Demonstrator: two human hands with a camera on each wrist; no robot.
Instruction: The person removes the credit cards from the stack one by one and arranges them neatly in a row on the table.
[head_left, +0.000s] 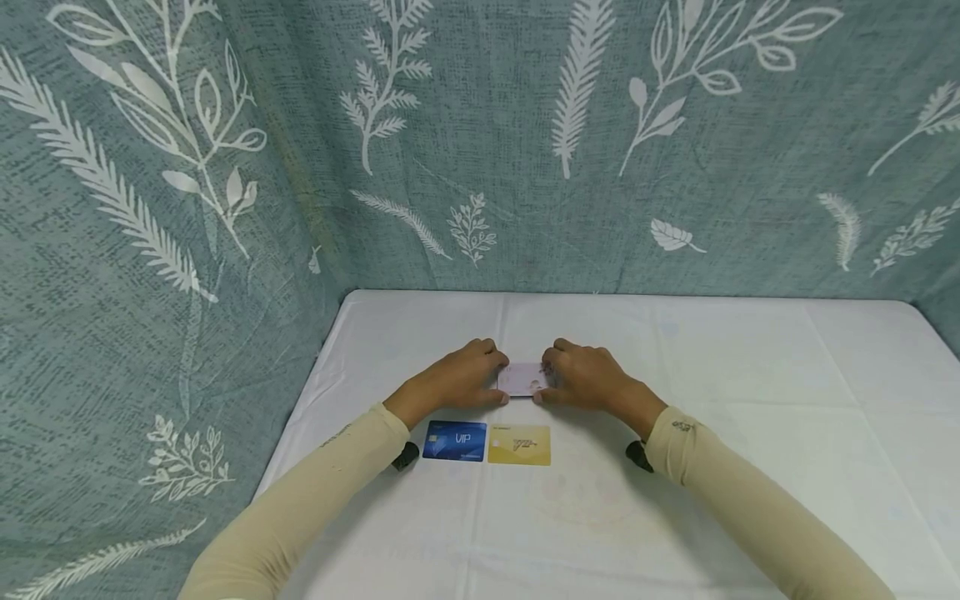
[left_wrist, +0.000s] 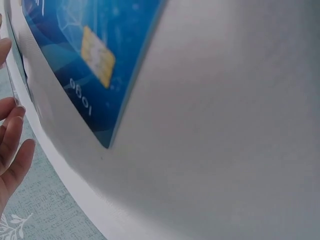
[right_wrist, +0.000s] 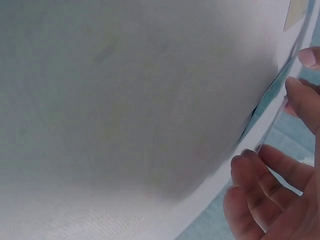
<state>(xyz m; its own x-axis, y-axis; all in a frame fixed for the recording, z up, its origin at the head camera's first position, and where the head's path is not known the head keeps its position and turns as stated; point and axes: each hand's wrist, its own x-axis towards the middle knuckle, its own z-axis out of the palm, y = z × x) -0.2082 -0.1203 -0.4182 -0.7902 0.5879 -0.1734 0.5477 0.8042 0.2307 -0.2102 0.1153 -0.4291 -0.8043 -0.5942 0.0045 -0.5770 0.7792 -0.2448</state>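
In the head view my left hand (head_left: pixel 462 377) and right hand (head_left: pixel 588 375) face each other over the middle of the table. Between them they grip a pale lilac card (head_left: pixel 521 380) by its two short ends, thumbs at the near edge and fingers at the far one. Its printing is too small to read. Just nearer lie a blue card (head_left: pixel 454 442) marked VIP and, to its right, a gold card (head_left: pixel 519 445), both flat. The left wrist view shows the blue card's chip close up, with left fingertips (left_wrist: pixel 20 157) at the frame's edge. Right fingers (right_wrist: pixel 272 187) curl at a thin edge in the right wrist view.
A white cloth covers the table (head_left: pixel 780 467). Green-grey curtains (head_left: pixel 510 208) with white leaf prints hang behind it and along the left side. Dark wrist devices (head_left: pixel 639 456) show under both cream sleeves.
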